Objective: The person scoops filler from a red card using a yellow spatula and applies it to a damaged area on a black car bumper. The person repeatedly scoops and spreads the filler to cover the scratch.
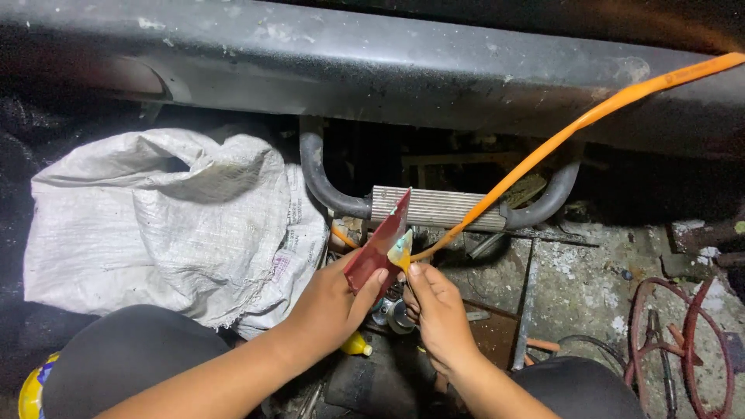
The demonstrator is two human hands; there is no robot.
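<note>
White woven sack slumped at left, near curved grey pipe joined to ribbed metal block. Rusty red wire hoops at right on cracked concrete floor. Yellow cap low centre.

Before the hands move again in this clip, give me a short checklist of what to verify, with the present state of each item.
1. Left hand grips the dark red flat piece: ok, thumb and fingers wrap its lower end.
2. Right hand pinches the end of the orange hose: ok, fingertips close on it beside the red piece.
3. Hose runs free: ok, it arcs up to the right over the ribbed metal step without snagging.
4. What exactly sits at the hose tip: cannot tell, only a small pale bit shows.
5. White woven sack away from the hands: ok, it lies to the left.
6. Footing among the scattered metal parts: cannot tell.
</note>
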